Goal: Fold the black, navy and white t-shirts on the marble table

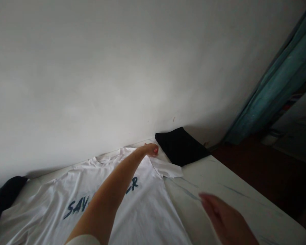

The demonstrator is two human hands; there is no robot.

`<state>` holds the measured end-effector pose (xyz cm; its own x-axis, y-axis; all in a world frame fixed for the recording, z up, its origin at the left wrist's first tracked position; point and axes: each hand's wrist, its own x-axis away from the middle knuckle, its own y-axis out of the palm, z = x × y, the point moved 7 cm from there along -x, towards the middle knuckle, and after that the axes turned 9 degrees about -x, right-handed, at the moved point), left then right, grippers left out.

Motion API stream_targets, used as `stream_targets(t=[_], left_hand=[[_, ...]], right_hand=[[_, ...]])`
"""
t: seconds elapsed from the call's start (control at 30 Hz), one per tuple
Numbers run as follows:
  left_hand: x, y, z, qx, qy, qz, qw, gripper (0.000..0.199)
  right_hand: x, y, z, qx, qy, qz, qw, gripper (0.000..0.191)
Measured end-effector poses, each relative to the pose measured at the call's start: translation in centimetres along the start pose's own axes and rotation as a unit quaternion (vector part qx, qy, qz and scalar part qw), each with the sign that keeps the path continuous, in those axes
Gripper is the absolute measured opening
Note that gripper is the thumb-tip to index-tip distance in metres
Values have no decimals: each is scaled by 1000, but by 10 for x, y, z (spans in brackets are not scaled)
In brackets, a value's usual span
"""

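Note:
A white T-shirt (148, 204) with dark blue lettering lies spread on the white table, its collar toward the wall. Reaching across it, my left hand (151, 149) is at the far right shoulder, above the short sleeve. Its fingers are curled closed at the cloth; the fingertips are partly hidden. My left forearm covers the middle of the lettering. To the right of the shirt, my right hand (225, 219) hovers over the table, smeared by motion. Its fingers look stretched out, with nothing seen in them.
A folded black cloth (181, 146) lies by the wall, just beyond the sleeve. Another dark cloth (10, 190) sits at the far left. The marble-patterned table (234, 183) ends on the right above a dark floor. A teal curtain (275, 81) hangs beyond the white wall (112, 68).

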<state>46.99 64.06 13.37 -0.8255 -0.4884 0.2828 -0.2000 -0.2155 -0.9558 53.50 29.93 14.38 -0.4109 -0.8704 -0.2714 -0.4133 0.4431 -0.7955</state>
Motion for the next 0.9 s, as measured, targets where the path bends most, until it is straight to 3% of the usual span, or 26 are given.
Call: stream_targets(t=[0.1, 0.17, 0.23, 0.37, 0.43, 0.57, 0.67, 0.77, 0.83, 0.9], left_hand=[[3, -1, 4, 10, 10, 2, 1000, 9], [8, -3, 6, 22, 15, 13, 1000, 5], [14, -9, 4, 44, 24, 43, 998, 2], [28, -24, -10, 109, 24, 138, 984, 9], [30, -32, -22, 137, -1, 191, 972, 13], [22, -42, -41, 178, -82, 282, 939, 21], [11, -41, -39, 194, -119, 307, 924, 20], [16, -36, -31, 191, -122, 317, 921, 23], [36, -31, -33, 178, -110, 324, 923, 30], [72, -23, -47, 146, -100, 329, 927, 33]], right_hand=[[-107, 23, 3, 50, 94, -71, 992, 52], [-143, 41, 6, 65, 140, -97, 983, 57], [-150, 56, 7, 49, 150, -107, 982, 49], [-129, 67, -4, -50, 106, -95, 988, 32], [-131, 57, -16, -121, 72, -44, 989, 27], [-164, 30, -37, -228, -3, 109, 968, 15], [-186, 29, -29, -183, 4, 149, 972, 6], [-193, 48, -7, -58, 39, 55, 996, 17], [-194, 54, 1, 14, 21, 33, 999, 26], [-198, 55, -6, 56, -23, 63, 996, 30]])
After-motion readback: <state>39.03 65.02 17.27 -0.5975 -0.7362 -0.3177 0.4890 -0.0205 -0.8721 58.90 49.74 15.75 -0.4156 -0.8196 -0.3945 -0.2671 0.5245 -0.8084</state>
